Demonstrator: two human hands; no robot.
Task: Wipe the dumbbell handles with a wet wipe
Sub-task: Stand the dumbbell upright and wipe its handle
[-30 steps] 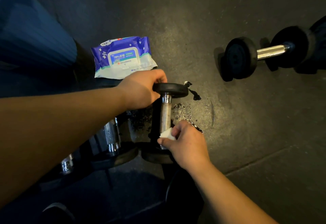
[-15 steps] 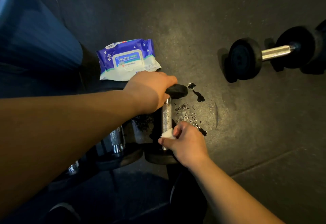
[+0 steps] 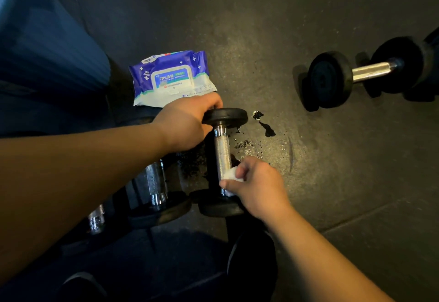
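Note:
A small dumbbell (image 3: 222,152) with black heads and a knurled chrome handle lies on the dark rubber floor, pointing away from me. My left hand (image 3: 187,123) grips its far head (image 3: 225,117). My right hand (image 3: 257,184) pinches a white wet wipe (image 3: 230,174) against the near end of the handle. A second dumbbell (image 3: 156,183) lies just to the left of it, untouched. A third chrome handle (image 3: 96,219) shows further left, mostly in shadow.
The purple and white wet wipe pack (image 3: 172,77) lies on the floor behind my left hand. Another dumbbell (image 3: 365,71) rests at the far right. Dark wet spots (image 3: 263,126) mark the floor right of the held dumbbell. My blue-clad leg (image 3: 47,47) fills the left.
My left hand slid over the dumbbell's far head and then drew back to its left edge. My right hand with the wipe has stayed at the near end of the handle.

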